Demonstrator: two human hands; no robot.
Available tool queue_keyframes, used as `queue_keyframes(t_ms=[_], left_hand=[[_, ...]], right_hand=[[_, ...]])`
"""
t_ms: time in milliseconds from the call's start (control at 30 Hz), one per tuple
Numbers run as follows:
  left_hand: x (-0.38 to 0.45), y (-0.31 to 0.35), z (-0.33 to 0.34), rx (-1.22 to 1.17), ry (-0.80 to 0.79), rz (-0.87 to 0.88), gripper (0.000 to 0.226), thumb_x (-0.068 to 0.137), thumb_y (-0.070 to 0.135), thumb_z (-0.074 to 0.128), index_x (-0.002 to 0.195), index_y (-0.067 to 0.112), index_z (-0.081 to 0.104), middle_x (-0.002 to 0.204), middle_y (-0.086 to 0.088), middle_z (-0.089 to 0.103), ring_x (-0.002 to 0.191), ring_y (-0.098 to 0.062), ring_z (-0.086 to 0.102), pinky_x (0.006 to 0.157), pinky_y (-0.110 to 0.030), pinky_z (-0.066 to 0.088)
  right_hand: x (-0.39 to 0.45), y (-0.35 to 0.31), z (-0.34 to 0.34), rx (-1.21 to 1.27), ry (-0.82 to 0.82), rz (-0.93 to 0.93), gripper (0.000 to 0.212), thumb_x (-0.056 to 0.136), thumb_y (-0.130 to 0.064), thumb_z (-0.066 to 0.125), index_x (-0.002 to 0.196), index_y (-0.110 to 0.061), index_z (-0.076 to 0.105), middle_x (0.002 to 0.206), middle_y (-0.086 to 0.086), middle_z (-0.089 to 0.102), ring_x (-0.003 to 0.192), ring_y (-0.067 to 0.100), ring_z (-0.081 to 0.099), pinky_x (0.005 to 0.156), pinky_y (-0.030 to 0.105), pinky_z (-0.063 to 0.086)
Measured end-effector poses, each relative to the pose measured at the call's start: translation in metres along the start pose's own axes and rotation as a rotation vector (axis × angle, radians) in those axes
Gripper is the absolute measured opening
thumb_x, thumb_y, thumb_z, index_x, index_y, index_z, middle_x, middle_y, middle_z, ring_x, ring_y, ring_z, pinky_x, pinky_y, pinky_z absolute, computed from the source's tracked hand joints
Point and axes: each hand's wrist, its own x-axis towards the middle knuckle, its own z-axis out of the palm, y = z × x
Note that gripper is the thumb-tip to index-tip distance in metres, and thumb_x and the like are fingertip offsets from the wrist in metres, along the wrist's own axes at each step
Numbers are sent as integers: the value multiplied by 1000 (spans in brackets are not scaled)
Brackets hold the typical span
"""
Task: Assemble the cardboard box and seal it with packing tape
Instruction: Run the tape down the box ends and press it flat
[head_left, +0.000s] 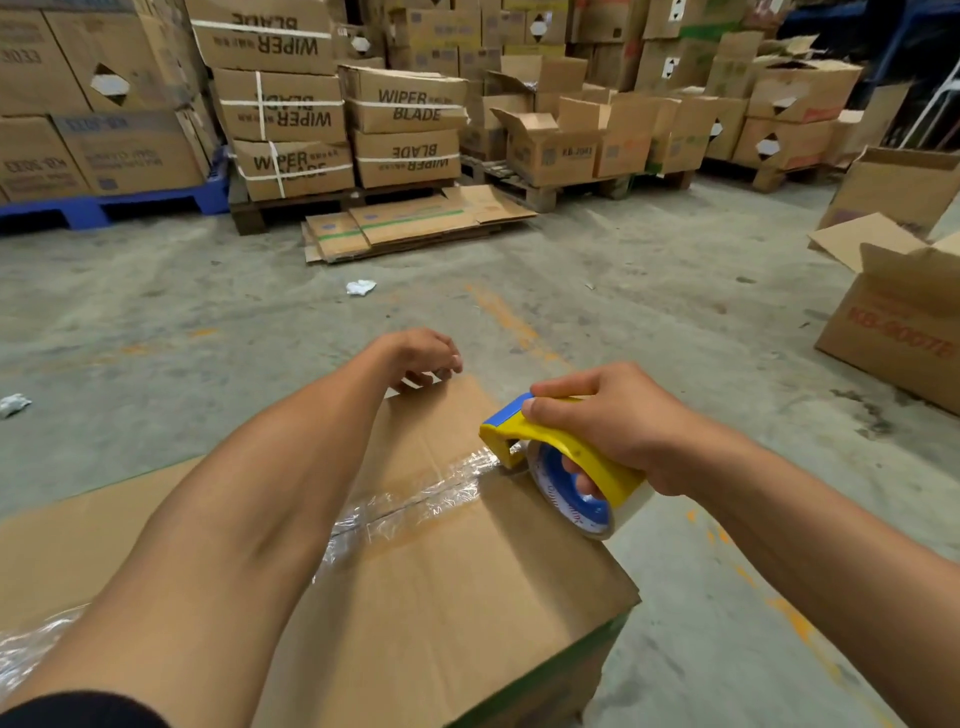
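Note:
A brown cardboard box (457, 587) lies in front of me with its top flaps folded shut. A strip of clear packing tape (410, 501) runs along the centre seam from the lower left to the right edge. My right hand (608, 421) grips a yellow and blue tape dispenser (566, 467), which touches the box at the seam's right end. My left hand (423, 358) rests with curled fingers on the box's far edge, and its forearm crosses over the tape.
Bare concrete floor surrounds the box. Flattened cardboard sheets (415, 223) lie ahead by a wooden pallet. Stacked "WIPER BLADE" cartons (291, 114) and a blue pallet (104, 208) fill the back. An open box (898, 317) stands at right. Crumpled paper (360, 287) lies on the floor.

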Motion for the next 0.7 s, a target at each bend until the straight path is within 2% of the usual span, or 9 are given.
queue_keyframes(t_ms=[200, 333, 433, 533, 567, 633, 667, 700], left_hand=[[3, -8, 5, -2, 33, 57, 15, 98, 27, 52, 85, 25, 61, 75, 3, 51, 60, -14, 39, 56, -23, 28], [0, -7, 12, 72, 84, 82, 8, 97, 29, 55, 94, 24, 60, 75, 1, 49, 61, -15, 40, 55, -23, 29], [-2, -4, 13, 115, 93, 57, 13, 97, 33, 54, 98, 23, 61, 81, -2, 52, 66, -17, 42, 56, -24, 31], [-8, 5, 14, 182, 109, 43, 30, 99, 34, 52, 118, 15, 63, 97, -6, 56, 81, -23, 50, 64, -26, 39], [-8, 7, 14, 204, 113, 31, 39, 99, 35, 52, 131, 14, 58, 107, -8, 57, 92, -25, 53, 73, -28, 42], [-7, 3, 15, 208, 146, -14, 73, 95, 41, 57, 155, 17, 24, 142, -13, 49, 125, -31, 49, 99, -33, 41], [-6, -2, 16, 179, 177, -46, 89, 92, 44, 60, 158, 20, 7, 154, -15, 36, 137, -35, 40, 109, -37, 35], [-6, -7, 17, 149, 239, -65, 96, 89, 47, 62, 158, 23, -1, 158, -18, 28, 141, -38, 34, 113, -41, 31]], right_hand=[[3, -2, 2, -65, -9, -7, 40, 90, -29, 72, 128, -22, 65, 47, 1, 64, 33, 19, 55, 39, 24, 50], [6, -2, 6, -103, 19, -13, 38, 88, -32, 73, 124, -25, 67, 60, 3, 66, 39, 24, 59, 45, 27, 51], [7, -1, 7, -103, 31, -10, 40, 87, -33, 74, 125, -24, 67, 69, 4, 67, 41, 25, 60, 47, 29, 53], [9, 0, 7, -94, 39, -11, 41, 87, -33, 74, 125, -22, 66, 67, 7, 68, 42, 26, 61, 46, 28, 52], [10, 1, 7, -96, 44, -13, 40, 87, -33, 74, 125, -21, 66, 64, 8, 68, 42, 26, 61, 46, 28, 52], [11, 3, 7, -112, 57, -17, 39, 86, -34, 74, 122, -21, 67, 64, 8, 69, 43, 26, 61, 48, 28, 51], [12, 4, 7, -119, 61, -19, 38, 86, -35, 74, 121, -21, 67, 65, 8, 70, 44, 26, 62, 50, 29, 52], [13, 6, 7, -123, 66, -21, 37, 86, -35, 73, 120, -22, 68, 65, 8, 70, 44, 26, 62, 52, 30, 53]])
